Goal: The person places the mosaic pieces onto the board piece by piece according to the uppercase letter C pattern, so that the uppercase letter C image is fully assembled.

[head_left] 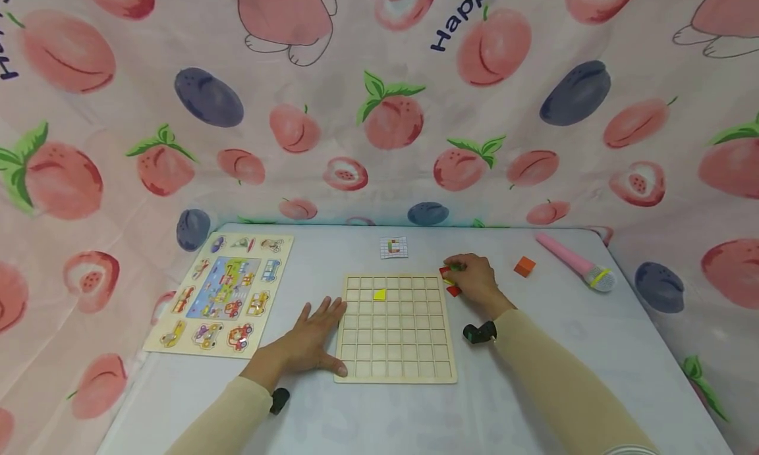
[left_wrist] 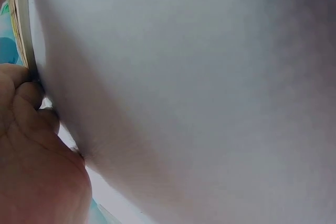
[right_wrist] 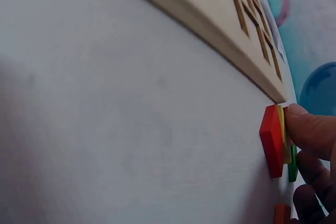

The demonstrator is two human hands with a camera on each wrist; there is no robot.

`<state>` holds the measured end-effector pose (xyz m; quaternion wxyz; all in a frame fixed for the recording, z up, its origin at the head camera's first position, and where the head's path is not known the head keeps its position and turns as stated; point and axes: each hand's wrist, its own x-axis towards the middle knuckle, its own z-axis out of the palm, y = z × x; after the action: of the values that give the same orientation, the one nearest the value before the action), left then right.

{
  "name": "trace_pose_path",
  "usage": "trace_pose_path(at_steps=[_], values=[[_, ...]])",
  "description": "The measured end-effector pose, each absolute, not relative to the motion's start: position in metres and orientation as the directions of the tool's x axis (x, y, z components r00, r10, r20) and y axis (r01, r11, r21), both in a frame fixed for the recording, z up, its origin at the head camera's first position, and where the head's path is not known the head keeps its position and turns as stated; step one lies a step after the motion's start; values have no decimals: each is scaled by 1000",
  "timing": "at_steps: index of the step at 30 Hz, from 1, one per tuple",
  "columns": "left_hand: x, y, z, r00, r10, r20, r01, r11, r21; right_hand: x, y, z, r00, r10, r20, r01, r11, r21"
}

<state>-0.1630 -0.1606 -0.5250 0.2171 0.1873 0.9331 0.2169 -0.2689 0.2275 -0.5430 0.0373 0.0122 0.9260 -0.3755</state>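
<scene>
A square wooden grid board (head_left: 400,333) lies in the middle of the table, with one yellow tile (head_left: 379,295) in its upper left part. My left hand (head_left: 311,340) rests at the board's left edge, its fingers spread and its thumb on the lower left corner. Beyond the upper right corner, my right hand (head_left: 474,280) bends its fingers over a small group of red (right_wrist: 272,142), yellow (right_wrist: 286,150) and green (right_wrist: 293,163) tiles. Its thumb touches the group in the right wrist view; whether it pinches a tile is hidden.
A small pattern card (head_left: 394,247) lies behind the board. On the left is a vehicle picture puzzle (head_left: 201,336). To the right are an orange block (head_left: 524,266) and a pink toy microphone (head_left: 575,263). A fruit-printed curtain (head_left: 332,99) hangs behind the table.
</scene>
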Motion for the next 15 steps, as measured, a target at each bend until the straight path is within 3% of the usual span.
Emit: trace_pose_path(at_steps=[11, 15], values=[[-161, -158, -522, -836, 444, -324, 250, 832, 495, -266, 251, -540, -991, -8, -137, 91, 713, -695], [-161, -159, -522, -839, 439, -323, 248, 835, 490, -267, 250, -540, -993, -53, -107, 34, 730, -682]])
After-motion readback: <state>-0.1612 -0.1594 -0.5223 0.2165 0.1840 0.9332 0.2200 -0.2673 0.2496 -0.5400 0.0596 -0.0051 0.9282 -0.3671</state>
